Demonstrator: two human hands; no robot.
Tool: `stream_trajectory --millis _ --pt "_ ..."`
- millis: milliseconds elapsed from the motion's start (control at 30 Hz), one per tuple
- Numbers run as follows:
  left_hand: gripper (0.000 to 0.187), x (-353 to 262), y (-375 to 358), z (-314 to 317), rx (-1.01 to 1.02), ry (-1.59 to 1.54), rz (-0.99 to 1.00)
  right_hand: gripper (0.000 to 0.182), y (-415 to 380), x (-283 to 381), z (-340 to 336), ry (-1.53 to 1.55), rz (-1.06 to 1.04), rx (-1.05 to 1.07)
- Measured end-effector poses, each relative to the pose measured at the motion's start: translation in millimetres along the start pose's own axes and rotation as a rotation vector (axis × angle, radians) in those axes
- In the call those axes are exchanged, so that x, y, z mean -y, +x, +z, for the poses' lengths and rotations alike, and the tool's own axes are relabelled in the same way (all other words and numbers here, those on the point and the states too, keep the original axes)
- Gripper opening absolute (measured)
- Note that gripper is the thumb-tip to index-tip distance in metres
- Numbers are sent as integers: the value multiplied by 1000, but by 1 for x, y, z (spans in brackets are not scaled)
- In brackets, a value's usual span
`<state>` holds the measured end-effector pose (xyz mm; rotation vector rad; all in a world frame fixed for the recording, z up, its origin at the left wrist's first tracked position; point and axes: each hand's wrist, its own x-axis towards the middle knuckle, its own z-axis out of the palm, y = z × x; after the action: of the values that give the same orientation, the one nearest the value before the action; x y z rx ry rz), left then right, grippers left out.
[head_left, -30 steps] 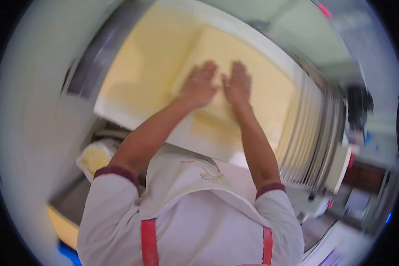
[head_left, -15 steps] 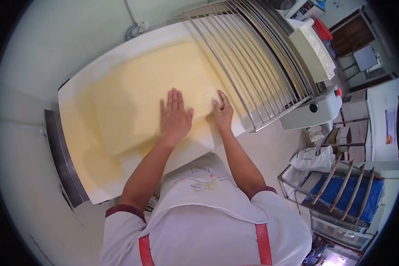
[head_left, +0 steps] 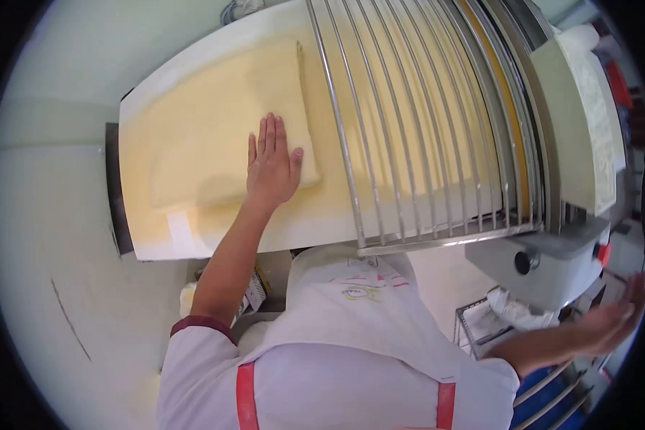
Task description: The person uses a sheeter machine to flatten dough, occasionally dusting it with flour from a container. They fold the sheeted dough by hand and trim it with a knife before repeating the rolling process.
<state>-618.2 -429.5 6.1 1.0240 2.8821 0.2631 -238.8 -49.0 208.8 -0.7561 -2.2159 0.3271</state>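
A thick slab of folded pale-yellow dough (head_left: 208,136) lies on the white belt (head_left: 294,233) of a dough sheeter. My left hand (head_left: 273,165) rests flat on the dough near its right end, fingers stretched out and pointing away from me. Far out to the right, my right hand (head_left: 613,319) is raised in the air, a little blurred, with its fingers extended and nothing visible in it. It is nearest to the sheeter's grey side housing (head_left: 552,276), which carries a red button (head_left: 602,254) and a black knob (head_left: 527,262).
A metal bar guard (head_left: 423,129) covers the belt right of the dough. Beyond it stands a pale bin (head_left: 577,122) holding white powder. A wall (head_left: 50,215) runs along the left. At lower right is a rack with bars over a blue surface (head_left: 545,408).
My right hand has left the dough's right edge and swung far right past the guard. The left hand stays flat on the dough. My view has shifted, bringing the guard closer.
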Motion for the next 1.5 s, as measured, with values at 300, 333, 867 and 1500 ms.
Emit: stream_trajectory --millis 300,333,867,1500 --pt "66 -54 -26 29 -218 82 -213 48 34 -273 -28 540 648 510" --pt "65 -70 -41 30 -255 -8 -187 48 32 -285 -21 608 680 505" --pt "30 -450 -291 78 -288 -1140 -316 51 31 -313 52 1167 522 747" --pt "43 -730 -193 144 -1065 -1727 -835 27 37 -270 16 1363 91 963"
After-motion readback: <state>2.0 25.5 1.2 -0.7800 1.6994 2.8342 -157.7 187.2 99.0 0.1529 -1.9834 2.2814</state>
